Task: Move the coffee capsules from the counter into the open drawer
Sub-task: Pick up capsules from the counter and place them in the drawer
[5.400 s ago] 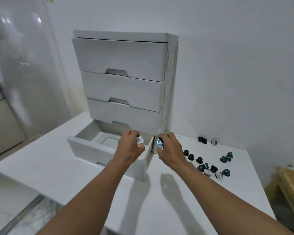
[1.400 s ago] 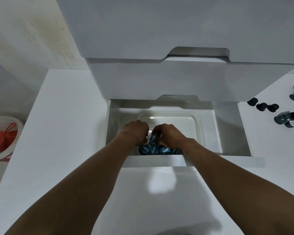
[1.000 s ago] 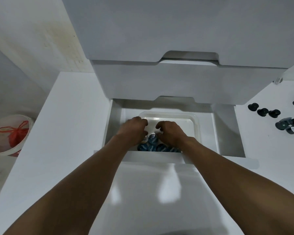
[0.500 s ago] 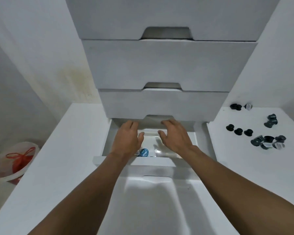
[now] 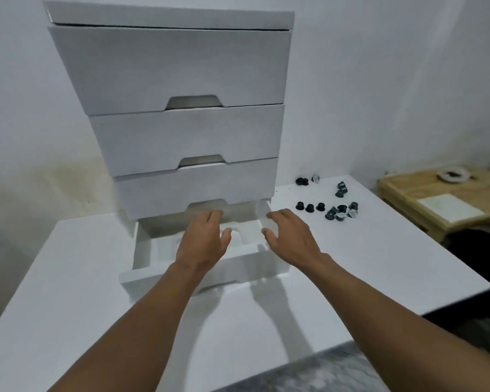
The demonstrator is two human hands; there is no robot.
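Note:
The bottom drawer [image 5: 142, 251] of a white drawer unit [image 5: 176, 131] stands pulled out on the white counter [image 5: 68, 292]. My left hand [image 5: 203, 241] hovers over the drawer's middle, fingers straight, holding nothing. My right hand [image 5: 290, 236] is above the drawer's right end, fingers spread and empty. Several dark coffee capsules [image 5: 330, 209] lie scattered on the counter to the right of the unit. The drawer's contents are hidden behind its front wall and my hands.
Three upper drawers of the unit are closed. A low wooden table [image 5: 441, 199] with a paper and a small dish stands to the right of the counter. The counter's right edge runs close behind the capsules.
Both hands let go of their capsules inside the drawer, rose out of it with fingers straight, and my head pulled back so the whole unit shows.

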